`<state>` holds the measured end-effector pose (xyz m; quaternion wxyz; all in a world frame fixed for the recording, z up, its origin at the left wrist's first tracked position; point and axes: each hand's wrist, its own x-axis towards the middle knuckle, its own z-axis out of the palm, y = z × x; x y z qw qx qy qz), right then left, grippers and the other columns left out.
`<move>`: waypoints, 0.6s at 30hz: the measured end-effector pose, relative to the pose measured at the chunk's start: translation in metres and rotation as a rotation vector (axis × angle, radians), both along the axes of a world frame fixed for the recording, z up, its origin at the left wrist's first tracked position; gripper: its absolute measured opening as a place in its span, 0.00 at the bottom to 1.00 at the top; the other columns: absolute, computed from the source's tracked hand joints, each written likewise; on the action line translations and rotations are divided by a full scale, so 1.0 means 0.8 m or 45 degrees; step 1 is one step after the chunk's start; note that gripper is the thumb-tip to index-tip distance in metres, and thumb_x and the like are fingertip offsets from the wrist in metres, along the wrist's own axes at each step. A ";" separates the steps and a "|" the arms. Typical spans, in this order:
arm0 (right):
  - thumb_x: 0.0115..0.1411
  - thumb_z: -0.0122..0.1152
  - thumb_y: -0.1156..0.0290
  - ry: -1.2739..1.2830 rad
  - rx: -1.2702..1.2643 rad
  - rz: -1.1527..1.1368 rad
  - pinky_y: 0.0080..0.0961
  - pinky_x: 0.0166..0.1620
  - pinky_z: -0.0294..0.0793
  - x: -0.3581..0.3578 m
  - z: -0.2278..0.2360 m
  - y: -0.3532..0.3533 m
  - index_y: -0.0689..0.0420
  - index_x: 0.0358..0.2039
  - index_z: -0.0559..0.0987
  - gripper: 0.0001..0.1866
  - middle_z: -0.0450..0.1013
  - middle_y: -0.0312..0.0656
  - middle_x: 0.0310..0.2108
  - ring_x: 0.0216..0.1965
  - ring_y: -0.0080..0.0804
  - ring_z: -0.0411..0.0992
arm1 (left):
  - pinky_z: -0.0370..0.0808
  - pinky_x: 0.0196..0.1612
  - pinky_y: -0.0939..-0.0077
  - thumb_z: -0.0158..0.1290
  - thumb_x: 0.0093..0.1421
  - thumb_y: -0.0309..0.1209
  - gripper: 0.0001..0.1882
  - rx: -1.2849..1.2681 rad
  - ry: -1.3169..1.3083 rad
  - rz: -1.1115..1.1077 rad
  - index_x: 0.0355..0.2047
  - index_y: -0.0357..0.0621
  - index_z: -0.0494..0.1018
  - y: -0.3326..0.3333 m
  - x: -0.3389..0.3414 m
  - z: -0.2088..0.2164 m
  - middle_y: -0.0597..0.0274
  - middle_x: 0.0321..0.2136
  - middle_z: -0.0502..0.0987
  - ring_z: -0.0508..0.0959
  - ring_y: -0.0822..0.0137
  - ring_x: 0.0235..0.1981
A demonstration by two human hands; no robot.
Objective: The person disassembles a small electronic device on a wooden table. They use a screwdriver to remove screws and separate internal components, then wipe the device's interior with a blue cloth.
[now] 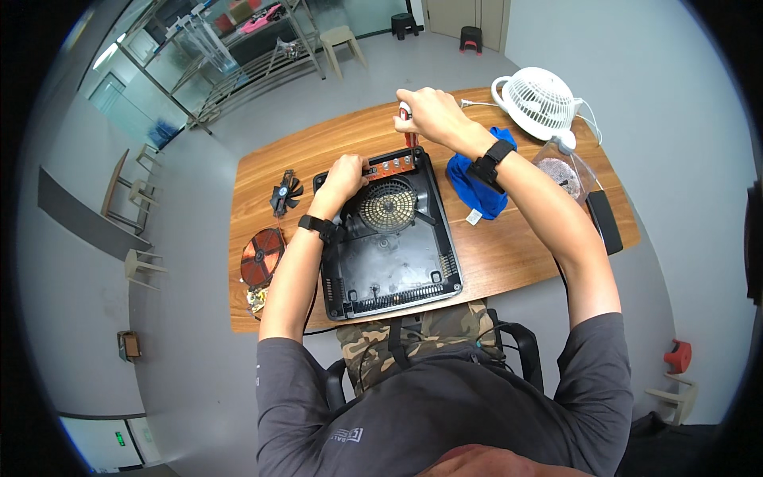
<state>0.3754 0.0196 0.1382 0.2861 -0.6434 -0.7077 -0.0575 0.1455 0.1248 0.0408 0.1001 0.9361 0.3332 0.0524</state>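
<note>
An open black plastic shell [381, 270], like the bottom half of an induction cooker, lies on the wooden table in front of me. A round vent grille [388, 205] shows in its far half. Along its far edge sits a narrow orange circuit board [389, 168] with several silvery round parts. My left hand [346, 179] is closed at the board's left end; its fingertips are partly hidden. My right hand [437, 119] grips a red-and-white screwdriver [410, 137], held upright with its shaft down at the board's right end. Its tip is too small to make out.
Left of the shell lie a black fan [286, 193], a round copper coil [263, 257] and small loose parts [257, 299]. To the right are a blue cloth [481, 191], a white slotted appliance [539, 102], a clear bag [563, 171] and a black box [605, 221].
</note>
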 end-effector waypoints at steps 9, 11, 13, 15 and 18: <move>0.58 0.63 0.58 -0.007 0.007 0.009 0.45 0.37 0.79 -0.003 0.000 0.001 0.60 0.32 0.75 0.16 0.79 0.50 0.27 0.32 0.55 0.78 | 0.79 0.47 0.56 0.67 0.48 0.24 0.17 -0.004 -0.017 -0.021 0.40 0.37 0.81 0.003 -0.002 -0.004 0.44 0.37 0.82 0.81 0.45 0.43; 0.58 0.63 0.58 -0.002 0.007 0.007 0.45 0.36 0.79 -0.004 -0.001 0.001 0.59 0.32 0.75 0.16 0.79 0.50 0.26 0.32 0.55 0.79 | 0.79 0.48 0.56 0.67 0.48 0.23 0.17 -0.007 -0.019 -0.020 0.40 0.37 0.81 0.001 -0.001 -0.003 0.44 0.37 0.82 0.81 0.45 0.43; 0.58 0.63 0.57 0.003 0.013 0.004 0.46 0.36 0.79 -0.004 -0.001 0.001 0.59 0.32 0.75 0.16 0.79 0.50 0.26 0.32 0.55 0.79 | 0.79 0.48 0.56 0.67 0.47 0.23 0.17 -0.012 -0.022 -0.020 0.40 0.37 0.81 0.000 -0.001 -0.002 0.44 0.37 0.82 0.81 0.45 0.44; 0.58 0.63 0.56 0.000 0.021 0.002 0.46 0.36 0.79 -0.005 -0.001 0.000 0.59 0.31 0.75 0.17 0.79 0.50 0.26 0.31 0.55 0.79 | 0.79 0.48 0.56 0.67 0.48 0.23 0.17 -0.012 -0.014 -0.026 0.39 0.37 0.81 0.001 -0.001 -0.002 0.44 0.37 0.82 0.81 0.45 0.43; 0.59 0.63 0.55 -0.012 0.035 0.004 0.45 0.35 0.79 -0.007 0.000 0.001 0.59 0.31 0.75 0.19 0.78 0.50 0.24 0.31 0.54 0.79 | 0.79 0.48 0.57 0.67 0.48 0.23 0.17 -0.019 -0.004 -0.016 0.39 0.37 0.80 0.001 0.000 -0.001 0.44 0.36 0.82 0.81 0.45 0.43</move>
